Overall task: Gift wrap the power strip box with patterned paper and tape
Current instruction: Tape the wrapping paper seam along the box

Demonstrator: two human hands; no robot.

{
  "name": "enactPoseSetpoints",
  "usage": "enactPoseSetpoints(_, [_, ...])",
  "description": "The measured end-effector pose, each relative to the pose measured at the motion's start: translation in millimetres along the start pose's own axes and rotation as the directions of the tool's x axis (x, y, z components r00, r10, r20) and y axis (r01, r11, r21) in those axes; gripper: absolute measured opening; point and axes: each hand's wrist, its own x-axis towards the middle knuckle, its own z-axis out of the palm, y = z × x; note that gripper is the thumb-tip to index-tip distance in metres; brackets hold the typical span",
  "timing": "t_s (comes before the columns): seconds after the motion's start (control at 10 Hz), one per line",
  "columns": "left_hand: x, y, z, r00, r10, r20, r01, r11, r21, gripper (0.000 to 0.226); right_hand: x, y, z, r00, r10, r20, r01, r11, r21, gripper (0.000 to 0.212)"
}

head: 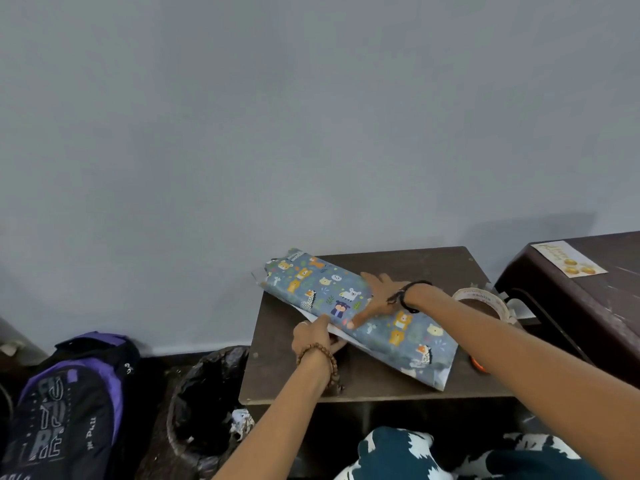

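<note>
The power strip box (408, 337) lies diagonally on a small dark table (294, 372), covered in blue paper printed with cartoon animals. My right hand (377, 299) lies flat on top of it, fingers spread, pressing the paper down. My left hand (313, 336) is at the box's near long edge, where its fingers hold the white underside flap of the paper. At the far left end of the box the paper stands loose and crumpled. A roll of clear tape (481, 301) sits on the table just right of the box.
An orange object (479, 364) peeks out by the table's right edge under my forearm. A second dark table (588, 306) at the right carries a gold sticker sheet (568, 259). On the floor at the left are a bin with a black liner (204, 410) and a purple backpack (69, 407).
</note>
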Motion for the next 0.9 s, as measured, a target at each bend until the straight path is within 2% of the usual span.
enactPoseSetpoints(0.1, [-5, -5, -2, 0.996, 0.041, -0.078, -0.042, 0.999, -0.008, 0.016, 4, -14, 7, 0.994, -0.107, 0.013, 0.108, 0.989, -0.106, 0.077])
enactPoseSetpoints(0.2, [-8, -13, -4, 0.985, 0.09, -0.146, -0.084, 0.996, 0.04, 0.022, 8, -16, 2, 0.994, -0.094, 0.057, 0.104, 0.973, -0.206, 0.1])
enactPoseSetpoints(0.3, [-11, -20, -1, 0.981, 0.085, -0.173, -0.091, 0.996, -0.025, 0.017, 15, -21, 2, 0.986, -0.165, 0.0, 0.157, 0.94, -0.304, 0.096])
enactPoseSetpoints(0.5, [-30, -34, 20, 0.996, -0.045, -0.077, 0.019, 0.953, -0.303, 0.009, 14, -23, 1, 0.966, -0.242, 0.091, 0.256, 0.841, -0.477, 0.087])
enactPoseSetpoints(0.6, [-32, -35, 25, 0.999, -0.045, -0.031, 0.032, 0.941, -0.336, 0.016, 7, -15, 8, 0.94, -0.339, 0.035, 0.301, 0.776, -0.554, 0.071])
enactPoseSetpoints(0.7, [-29, -35, 23, 1.0, -0.001, 0.021, 0.007, 0.957, -0.29, 0.018, -7, -3, 17, 0.858, -0.513, -0.007, 0.445, 0.752, -0.487, 0.058])
enactPoseSetpoints(0.8, [-26, -34, 18, 0.995, 0.095, 0.043, -0.086, 0.98, -0.18, 0.011, -22, 10, 27, 0.775, -0.622, -0.111, 0.544, 0.745, -0.386, 0.044])
enactPoseSetpoints(0.9, [-25, -37, 13, 0.953, 0.296, 0.073, -0.298, 0.954, 0.031, 0.012, -24, 20, 39, 0.745, -0.642, -0.184, 0.507, 0.723, -0.468, 0.041])
